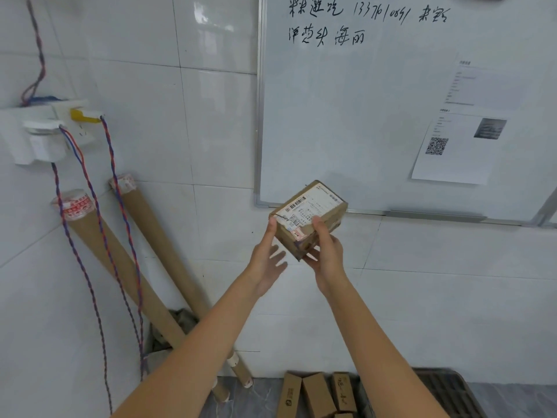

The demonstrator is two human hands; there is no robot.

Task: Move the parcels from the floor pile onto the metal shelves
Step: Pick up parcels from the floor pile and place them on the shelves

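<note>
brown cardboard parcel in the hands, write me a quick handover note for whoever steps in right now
Right hand: grips the small brown cardboard parcel with the white shipping label, thumb on top, fingers underneath, held up before the whiteboard.
Left hand: fingers straight, thumb tip at the parcel's left edge, not gripping.
Remaining small brown cardboard boxes on the floor lie against the white tiled wall.
Done: one parcel lifted.
Left: shelve it; the metal shelves are out of view. Then fetch the floor boxes.

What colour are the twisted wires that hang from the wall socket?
Red and blue, twisted together. The wires show best in the head view, at the left.
</note>
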